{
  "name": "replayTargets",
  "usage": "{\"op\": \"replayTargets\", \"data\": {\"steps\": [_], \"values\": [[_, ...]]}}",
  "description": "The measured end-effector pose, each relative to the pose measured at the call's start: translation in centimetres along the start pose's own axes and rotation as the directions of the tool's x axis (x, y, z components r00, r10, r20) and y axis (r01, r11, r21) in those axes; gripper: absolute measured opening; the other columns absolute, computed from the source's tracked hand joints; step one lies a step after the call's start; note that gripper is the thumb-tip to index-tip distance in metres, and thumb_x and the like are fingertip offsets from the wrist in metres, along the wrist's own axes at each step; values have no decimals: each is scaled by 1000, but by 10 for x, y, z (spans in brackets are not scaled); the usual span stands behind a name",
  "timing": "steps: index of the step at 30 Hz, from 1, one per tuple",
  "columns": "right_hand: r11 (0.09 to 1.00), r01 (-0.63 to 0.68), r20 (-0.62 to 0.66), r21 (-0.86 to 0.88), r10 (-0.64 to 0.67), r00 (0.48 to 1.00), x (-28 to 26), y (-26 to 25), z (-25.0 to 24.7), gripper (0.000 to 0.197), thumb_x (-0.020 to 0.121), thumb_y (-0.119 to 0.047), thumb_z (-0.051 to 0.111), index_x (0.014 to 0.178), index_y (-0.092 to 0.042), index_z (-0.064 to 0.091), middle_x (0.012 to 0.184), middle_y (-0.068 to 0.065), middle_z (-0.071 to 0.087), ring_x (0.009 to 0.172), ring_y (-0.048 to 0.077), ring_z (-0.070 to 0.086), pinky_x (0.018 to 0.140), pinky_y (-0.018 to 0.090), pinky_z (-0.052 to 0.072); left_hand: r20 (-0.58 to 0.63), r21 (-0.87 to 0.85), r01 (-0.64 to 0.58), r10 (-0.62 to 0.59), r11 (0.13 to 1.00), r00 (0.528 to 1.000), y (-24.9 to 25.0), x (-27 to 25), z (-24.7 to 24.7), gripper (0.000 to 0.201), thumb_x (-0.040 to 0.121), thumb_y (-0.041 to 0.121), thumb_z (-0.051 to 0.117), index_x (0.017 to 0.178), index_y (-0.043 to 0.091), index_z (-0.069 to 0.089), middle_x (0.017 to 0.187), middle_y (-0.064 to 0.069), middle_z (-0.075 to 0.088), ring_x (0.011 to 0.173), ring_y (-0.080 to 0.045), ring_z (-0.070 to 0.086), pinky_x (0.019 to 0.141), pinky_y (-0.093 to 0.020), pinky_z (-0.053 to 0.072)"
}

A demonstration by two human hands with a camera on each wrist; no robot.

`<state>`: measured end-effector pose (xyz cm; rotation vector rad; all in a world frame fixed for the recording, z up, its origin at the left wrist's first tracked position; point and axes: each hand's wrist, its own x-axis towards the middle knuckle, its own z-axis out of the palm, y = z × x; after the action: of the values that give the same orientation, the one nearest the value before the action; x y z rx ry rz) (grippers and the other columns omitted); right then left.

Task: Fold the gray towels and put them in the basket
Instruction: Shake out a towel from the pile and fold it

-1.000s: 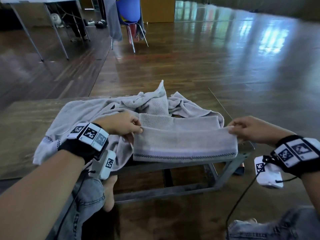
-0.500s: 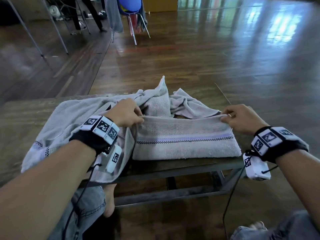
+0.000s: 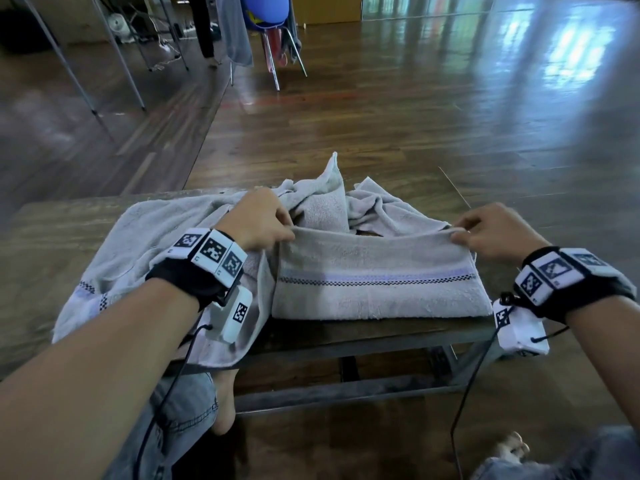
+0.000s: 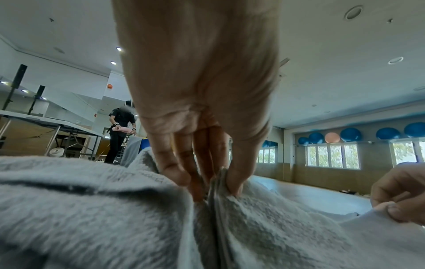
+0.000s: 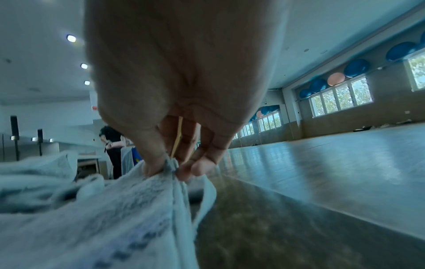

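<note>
On the left a loose towel [image 3: 145, 244] sprawls over the low table [image 3: 52, 237]. The left hand [image 3: 258, 221] and right hand [image 3: 491, 233] each pinch the folded towel's [image 3: 377, 282] far corners; keep them level and taut. No basket visible.

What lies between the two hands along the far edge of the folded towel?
Only the folded towel itself: its far edge runs taut from the left hand to the right hand, each pinching a corner. The head view shows it.

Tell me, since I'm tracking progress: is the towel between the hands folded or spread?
Folded. The striped towel lies doubled on the table; the left hand and right hand pinch its stacked far edge.
</note>
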<state>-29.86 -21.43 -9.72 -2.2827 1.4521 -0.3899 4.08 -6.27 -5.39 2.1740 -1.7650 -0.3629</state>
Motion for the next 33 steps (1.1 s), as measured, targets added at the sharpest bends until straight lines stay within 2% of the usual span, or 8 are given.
{"op": "replayTargets", "data": {"steps": [5, 9, 12, 15, 18, 21, 26, 33], "values": [[970, 163, -556, 179, -37, 830, -4, -13, -37, 15, 88, -22, 71, 99, -16, 78, 75, -2, 68, 66, 9, 65, 60, 9, 48, -386, -158, -178, 105, 971, 916, 16, -5, -21, 12, 81, 3, 73, 91, 10, 77, 86, 0, 74, 69, -1, 63, 63, -9, 49], [881, 342, -684, 326, -30, 729, -29, -5, -64, 17, 86, -31, 72, 103, -28, 73, 94, 5, 73, 79, 11, 72, 70, 20, 56, -569, -215, -376, 197, 901, 799, 26, -19, -31, 23, 84, 8, 73, 106, 14, 73, 97, 3, 70, 78, -6, 66, 73, -15, 54], [909, 302, -586, 288, -82, 806, -59, 11, -59, 14, 84, -22, 78, 94, -30, 73, 85, -2, 72, 71, -7, 67, 64, 4, 48, -480, -185, -423, 294, 887, 826, 24, -31, -23, 20, 82, 4, 74, 99, 15, 75, 95, 4, 71, 77, -8, 65, 71, -18, 54], [969, 144, -235, 200, -95, 967, -88, 33, -43, 30, 81, -6, 80, 79, -34, 71, 78, 4, 75, 70, 13, 70, 64, 12, 50, 9, -153, -336, 341, 930, 940, 19, -42, -2, 17, 79, 8, 78, 87, 22, 76, 79, 11, 71, 71, -1, 64, 62, -11, 48], [999, 47, 156, -13, -44, 987, -109, 47, -29, 34, 77, 5, 76, 75, -29, 72, 83, 3, 76, 86, 24, 71, 86, 26, 53, 414, -16, -216, 203, 976, 887, 18, -47, 27, 8, 81, 21, 80, 86, 24, 75, 80, 10, 72, 73, -2, 65, 62, -10, 46], [998, -41, 79, -41, 44, 996, -114, 52, -22, 26, 83, -3, 68, 74, -27, 68, 81, -7, 71, 85, 20, 65, 101, 38, 44, 317, 98, -101, 65, 990, 946, 22, -46, 51, 20, 88, 37, 72, 81, 17, 69, 76, 7, 66, 69, -5, 59, 59, -20, 41], [989, -133, 29, -64, 135, 990, -108, 48, -3, 28, 92, -30, 62, 71, -12, 68, 75, 3, 68, 97, 28, 53, 88, 36, 38, 170, 173, 192, -221, 966, 960, 26, -52, 66, 47, 85, 54, 65, 63, 18, 44, 64, -1, 49, 62, -21, 52, 59, -30, 41], [960, -279, -12, -9, 278, 960, -101, 36, 4, 36, 89, -28, 70, 59, -9, 66, 68, 10, 68, 86, 29, 64, 78, 34, 49, 146, 118, 241, -257, 963, 955, 29, -60, 66, 42, 86, 45, 70, 71, 6, 62, 61, -6, 62, 56, -21, 61, 57, -30, 51]]}}
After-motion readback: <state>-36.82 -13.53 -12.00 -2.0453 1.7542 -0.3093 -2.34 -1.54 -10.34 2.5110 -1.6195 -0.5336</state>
